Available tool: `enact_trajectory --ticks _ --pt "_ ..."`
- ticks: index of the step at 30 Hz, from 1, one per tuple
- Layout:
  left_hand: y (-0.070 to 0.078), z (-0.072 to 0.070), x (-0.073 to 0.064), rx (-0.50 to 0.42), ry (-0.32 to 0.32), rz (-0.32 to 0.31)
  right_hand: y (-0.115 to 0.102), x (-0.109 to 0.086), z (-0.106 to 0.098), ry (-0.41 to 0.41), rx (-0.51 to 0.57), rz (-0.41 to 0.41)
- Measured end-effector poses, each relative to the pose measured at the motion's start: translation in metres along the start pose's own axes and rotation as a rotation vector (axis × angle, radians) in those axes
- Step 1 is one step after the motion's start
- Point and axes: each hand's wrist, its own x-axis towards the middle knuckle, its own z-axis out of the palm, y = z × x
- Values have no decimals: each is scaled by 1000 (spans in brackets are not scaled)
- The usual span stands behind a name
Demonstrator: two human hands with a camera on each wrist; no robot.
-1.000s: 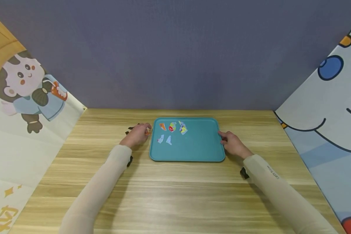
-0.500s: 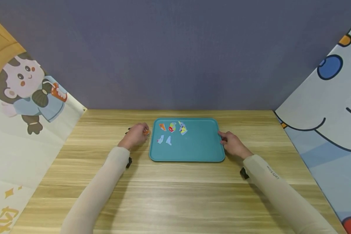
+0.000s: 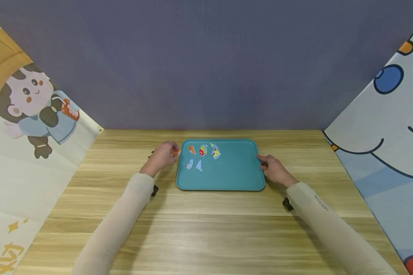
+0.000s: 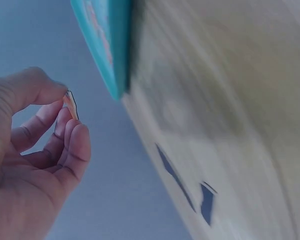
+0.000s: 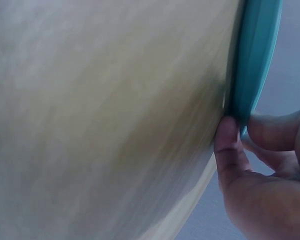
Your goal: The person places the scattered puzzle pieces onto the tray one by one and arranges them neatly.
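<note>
In the head view my left hand [image 3: 161,156] is beside the left rim of a teal tray [image 3: 234,173]. Thumb and fingertips pinch a small flat orange piece [image 4: 71,106], seen nearly edge-on in the left wrist view. My right hand [image 3: 274,169] grips the tray's right rim, thumb above and fingers against its outer side, as the right wrist view shows. Irregular flat pieces lie on the tray's left half: an orange one [image 3: 191,149], a red-and-green one [image 3: 202,150], a yellow-and-purple one [image 3: 215,152] and two pale ones, left [image 3: 189,164] and right [image 3: 199,165].
Two dark flat pieces, a long thin one [image 4: 175,177] and a shorter one [image 4: 207,205], lie on the wooden table [image 3: 192,229] by my left hand. A grey-blue panel [image 3: 206,68] stands behind the table, with printed walls at both sides.
My left hand first drew slightly back from the tray, then came up to its left rim with the orange piece. The right hand, the tray and its pieces stay put.
</note>
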Motion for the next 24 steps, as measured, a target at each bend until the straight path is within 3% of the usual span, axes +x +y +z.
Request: enact_trajectory --ticks 11,24 --pt "30 7 5 8 0 94 3 1 2 7 5 5" --pt "71 24 6 -32 4 108 5 2 2 7 12 16"
